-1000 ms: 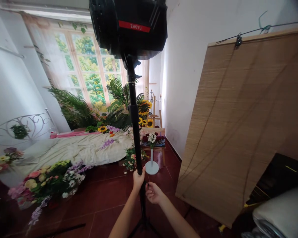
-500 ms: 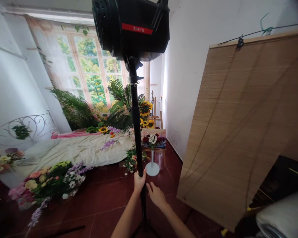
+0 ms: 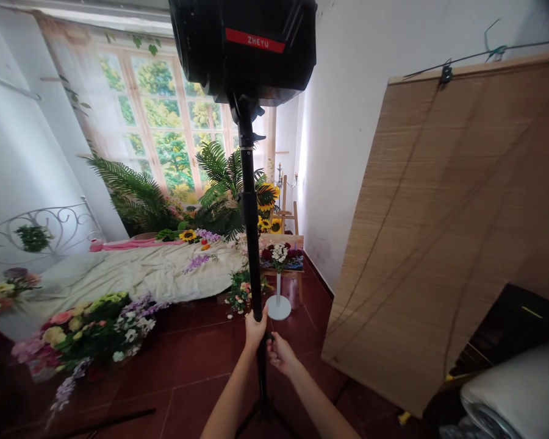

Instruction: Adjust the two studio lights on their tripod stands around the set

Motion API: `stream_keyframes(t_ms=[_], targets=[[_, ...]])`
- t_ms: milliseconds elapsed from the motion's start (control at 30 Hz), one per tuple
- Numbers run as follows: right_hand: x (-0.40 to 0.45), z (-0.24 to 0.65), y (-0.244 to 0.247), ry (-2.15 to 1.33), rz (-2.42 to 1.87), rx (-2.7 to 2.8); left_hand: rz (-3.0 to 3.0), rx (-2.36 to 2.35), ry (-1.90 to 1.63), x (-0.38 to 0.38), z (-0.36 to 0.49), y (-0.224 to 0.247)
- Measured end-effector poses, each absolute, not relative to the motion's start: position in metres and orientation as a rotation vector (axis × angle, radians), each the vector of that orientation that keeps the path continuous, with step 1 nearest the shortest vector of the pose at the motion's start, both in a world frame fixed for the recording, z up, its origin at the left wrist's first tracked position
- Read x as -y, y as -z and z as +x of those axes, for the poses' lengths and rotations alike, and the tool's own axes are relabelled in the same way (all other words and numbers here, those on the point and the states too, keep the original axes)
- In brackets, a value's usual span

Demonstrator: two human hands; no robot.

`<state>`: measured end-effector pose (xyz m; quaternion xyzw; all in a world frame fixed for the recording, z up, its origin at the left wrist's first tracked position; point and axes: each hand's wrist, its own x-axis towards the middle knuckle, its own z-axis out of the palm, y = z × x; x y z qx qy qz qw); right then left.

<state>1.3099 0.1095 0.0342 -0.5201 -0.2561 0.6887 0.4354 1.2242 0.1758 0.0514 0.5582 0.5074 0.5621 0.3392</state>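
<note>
A black light stand [image 3: 251, 244] rises upright in the middle of the view, with a large black lamp [image 3: 249, 55] on top bearing a red "ZHEYU" label. My left hand [image 3: 255, 329] is wrapped round the pole of the stand. Just to its right and a little lower, my right hand [image 3: 281, 353] has its fingers curled beside the pole, pinched at a small dark knob [image 3: 269, 336] that they partly hide. The stand's legs spread on the floor at the bottom edge.
Left lies a bed with a cream cover [image 3: 155, 271], and flower bunches [image 3: 91, 329] in front. Behind the pole are a white round-based stand [image 3: 279, 307] and an easel [image 3: 295, 213]. A bamboo blind [image 3: 439, 213] hangs at right, above a rolled white bundle [image 3: 516, 390].
My right hand's fingers have closed in at the pole, where they were more extended before. My left hand keeps its hold. The view has shifted slightly.
</note>
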Motion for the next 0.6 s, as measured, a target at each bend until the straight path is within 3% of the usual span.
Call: stream_keyframes(t_ms=[100,167,233,600], targets=[[-0.101,1.315,-0.036,-1.241,-1.680,1.041,1.460,-1.313,-1.466,-0.174,1.224,-0.053],[-0.093,1.318,-0.034,-0.820,-1.738,1.299,1.467,-1.308,-1.467,-0.173,1.224,-0.054],[-0.088,1.321,-0.030,-0.609,-1.685,1.441,1.472,-1.302,-1.467,-0.173,1.224,-0.054],[-0.107,1.343,-0.036,-0.608,-1.318,1.787,1.492,-1.305,-1.473,-0.175,1.225,-0.050]])
